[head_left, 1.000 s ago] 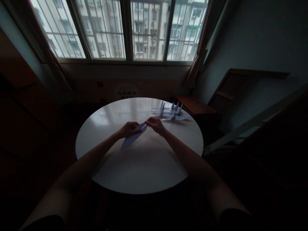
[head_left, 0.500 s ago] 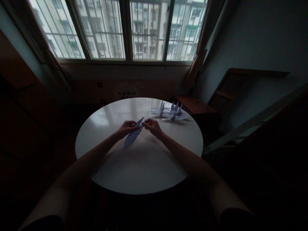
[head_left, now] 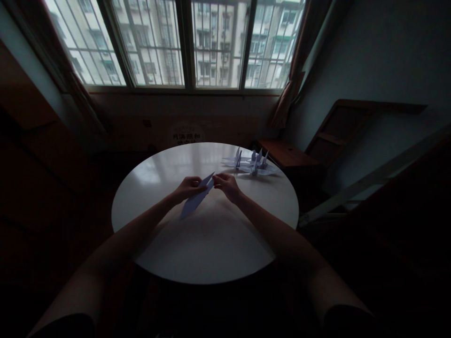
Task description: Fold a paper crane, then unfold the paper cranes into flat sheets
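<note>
A long, narrow folded piece of pale blue paper (head_left: pixel 196 198) is held just above the round white table (head_left: pixel 211 244), its point tilted up toward the window. My left hand (head_left: pixel 189 187) is closed on its upper middle. My right hand (head_left: pixel 226 184) pinches the paper's upper tip. Both forearms reach in from the near edge of the table.
Several finished pale paper cranes (head_left: pixel 252 164) stand at the table's far right. A large barred window (head_left: pixel 183 42) fills the far wall. A low wooden stand (head_left: pixel 287 157) and a leaning wooden frame (head_left: pixel 338 126) are beyond the table at right. The room is dim.
The paper's tip rose from lying low toward the table to pointing upward, and both hands shifted slightly with it. The cranes have not moved.
</note>
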{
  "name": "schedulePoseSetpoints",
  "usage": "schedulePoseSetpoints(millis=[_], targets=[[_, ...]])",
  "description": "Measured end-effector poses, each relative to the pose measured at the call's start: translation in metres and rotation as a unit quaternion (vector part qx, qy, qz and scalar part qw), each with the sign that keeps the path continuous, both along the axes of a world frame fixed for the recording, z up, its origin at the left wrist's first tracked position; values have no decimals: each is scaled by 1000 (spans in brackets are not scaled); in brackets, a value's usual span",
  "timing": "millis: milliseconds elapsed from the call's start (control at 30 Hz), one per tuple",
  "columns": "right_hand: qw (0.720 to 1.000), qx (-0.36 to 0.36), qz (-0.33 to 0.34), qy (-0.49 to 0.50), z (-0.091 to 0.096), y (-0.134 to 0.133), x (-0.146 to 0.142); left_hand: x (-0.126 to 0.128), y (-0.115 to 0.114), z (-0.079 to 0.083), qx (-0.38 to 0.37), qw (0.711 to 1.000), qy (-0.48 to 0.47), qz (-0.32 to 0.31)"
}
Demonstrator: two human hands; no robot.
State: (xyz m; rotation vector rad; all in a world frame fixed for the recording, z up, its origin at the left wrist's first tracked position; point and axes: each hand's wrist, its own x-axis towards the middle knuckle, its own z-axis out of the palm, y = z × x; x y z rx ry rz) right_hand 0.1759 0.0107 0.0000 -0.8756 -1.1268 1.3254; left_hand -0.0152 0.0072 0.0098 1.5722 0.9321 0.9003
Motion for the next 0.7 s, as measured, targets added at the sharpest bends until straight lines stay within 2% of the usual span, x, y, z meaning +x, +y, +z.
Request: schedulePoseSetpoints(millis=[200, 400, 700], targets=[[998, 21, -38, -44, 4, 1, 3, 0, 0, 0, -19, 1000, -15, -5], [999, 18, 1, -41, 7, -2, 4, 0, -3, 2, -32, 999, -7, -23], [996, 51, -10, -78, 3, 2, 5, -3, 1, 2, -11, 999, 30, -43]])
